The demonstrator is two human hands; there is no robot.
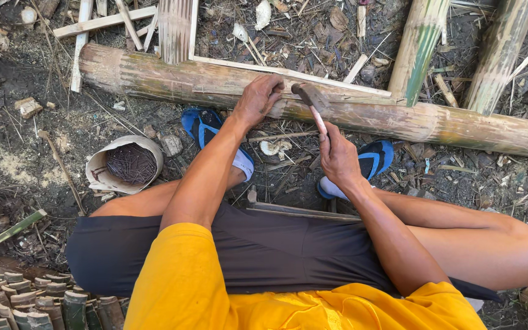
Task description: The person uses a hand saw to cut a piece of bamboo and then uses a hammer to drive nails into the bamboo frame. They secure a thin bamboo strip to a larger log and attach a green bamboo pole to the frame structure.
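While you squat over the long bamboo pole (172, 76) lying crosswise on the littered ground, your left hand (258, 98) rests on its upper face near the middle, fingers curled down and pressed to the surface; whether they pinch anything small there, you cannot tell from this view. Your right hand (339, 160) sits just on your side of the pole, fist closed fully round the pale handle of a hammer (313, 104), whose dark head lies against the pole right beside the left fingertips. A thin split strip (288, 72) runs along the pole's far edge. Your blue sandals (206, 125) are planted just short of the pole, one under each forearm. A paper bowl of dark nails (124, 164) sits well to the left on your side of the pole. Two greener bamboo stalks (420, 43) lean in from beyond the pole at right
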